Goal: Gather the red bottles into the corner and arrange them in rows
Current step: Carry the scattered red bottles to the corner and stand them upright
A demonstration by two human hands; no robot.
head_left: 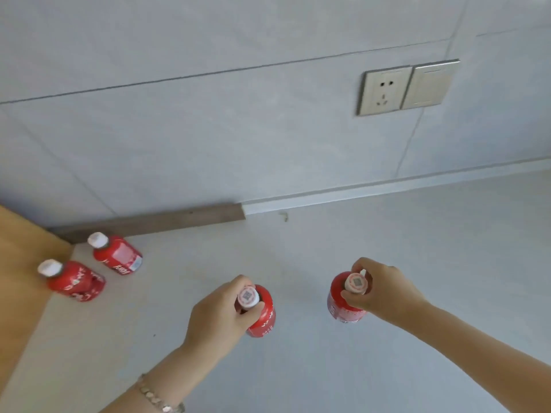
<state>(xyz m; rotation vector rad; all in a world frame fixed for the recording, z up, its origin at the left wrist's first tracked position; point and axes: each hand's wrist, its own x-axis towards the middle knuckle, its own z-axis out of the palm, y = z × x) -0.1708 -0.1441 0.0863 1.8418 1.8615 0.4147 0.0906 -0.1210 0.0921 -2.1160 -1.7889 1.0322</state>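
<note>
Each hand, left hand (220, 314) and right hand (384, 290), pinched a red bottle (264, 320) only by its cap, so a swinging carry could have loosened either

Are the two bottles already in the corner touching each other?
Apart. The head view shows bare floor between the back bottle and the front bottle.

A: Where are the bottles?
B: I see two white-capped red bottles (118, 255) (73, 280) upright near the corner, close together.
A: Others?
B: Two more red bottles (262, 315) (343, 305), upright, well apart on the floor.
</note>
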